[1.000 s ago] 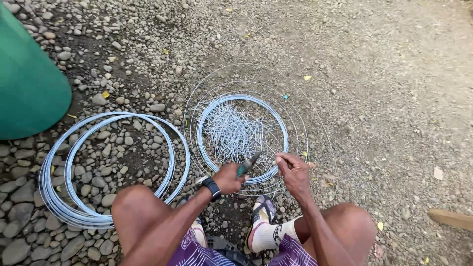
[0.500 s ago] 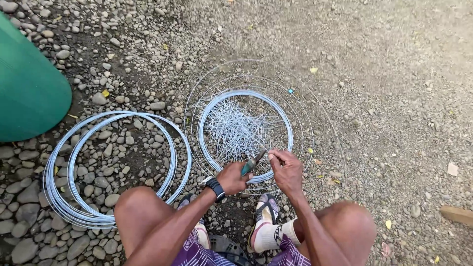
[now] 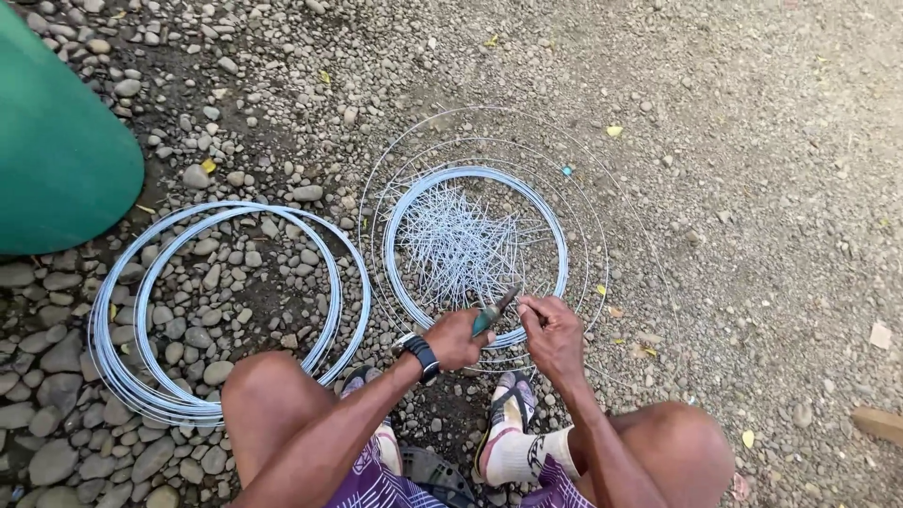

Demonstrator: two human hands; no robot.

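**Soft daylight, sharp centre**

The gravel [image 3: 752, 188] is lit evenly by diffuse daylight — only faint, short shadows are cast under the stones. Mild glare is seen on the wire coils [image 3: 226, 310]. Slight stretching and softness are noticed at the edges — no motion blur.

An outdoor work yard is shown: bare gravel ground [image 3: 752, 141] strewn with rounded stones [image 3: 56, 395], coils of wire [image 3: 226, 310] laid flat on it, and a green barrel [image 3: 56, 150] stood alongside.

Bare arms, bare knees, and a black watch [image 3: 419, 353] strapped on the left wrist. Purple patterned shorts [image 3: 372, 484] below. White sock [image 3: 513, 453] in a sandal [image 3: 513, 400].
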